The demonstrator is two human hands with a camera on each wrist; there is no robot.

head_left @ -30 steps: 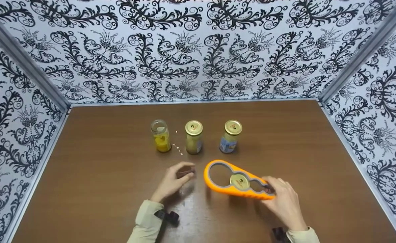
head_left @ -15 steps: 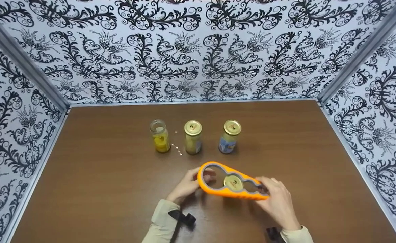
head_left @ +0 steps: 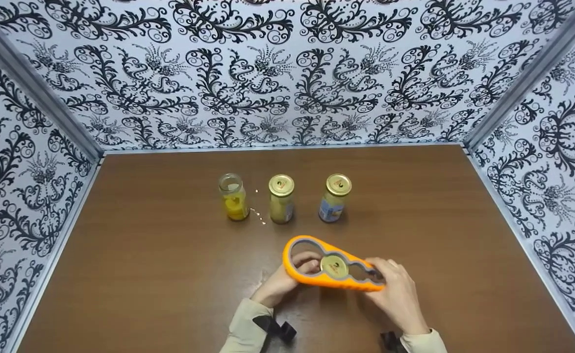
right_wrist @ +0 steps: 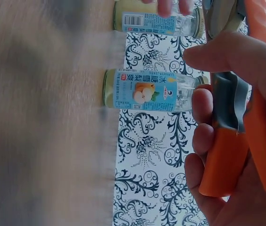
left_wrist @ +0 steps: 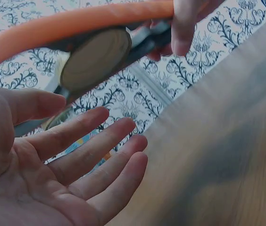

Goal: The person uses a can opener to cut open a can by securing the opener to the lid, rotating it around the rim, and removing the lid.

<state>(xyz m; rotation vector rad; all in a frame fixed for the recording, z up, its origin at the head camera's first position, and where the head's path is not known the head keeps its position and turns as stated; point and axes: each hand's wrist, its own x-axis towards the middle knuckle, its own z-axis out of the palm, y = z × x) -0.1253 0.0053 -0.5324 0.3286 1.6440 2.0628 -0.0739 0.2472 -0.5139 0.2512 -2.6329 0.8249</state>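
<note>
My right hand (head_left: 399, 294) grips the handle end of an orange jar opener (head_left: 294, 272) with a grey inner edge, held above the table. A gold jar lid (head_left: 335, 266) sits in the opener's middle hole. No jar hangs under it; the left wrist view shows the underside of the lid (left_wrist: 96, 56). My left hand (head_left: 278, 285) is below the opener's wide end, and its fingers show through the big hole. In the left wrist view, that hand (left_wrist: 71, 165) has its palm up and fingers spread, holding nothing. Whether the thumb touches the opener, I cannot tell.
Behind the hands stand a lidless glass jar (head_left: 235, 203) with yellow contents and two jars with gold lids, one in the middle (head_left: 281, 206) and one with a blue label (head_left: 332, 208). Small shiny drops (head_left: 258, 214) lie on the brown table (head_left: 145, 255). Patterned walls (head_left: 287, 88) enclose it.
My left hand has moved right, to under the opener's wide end. The right hand has shifted slightly left with the opener and lid. The three standing jars have not moved.
</note>
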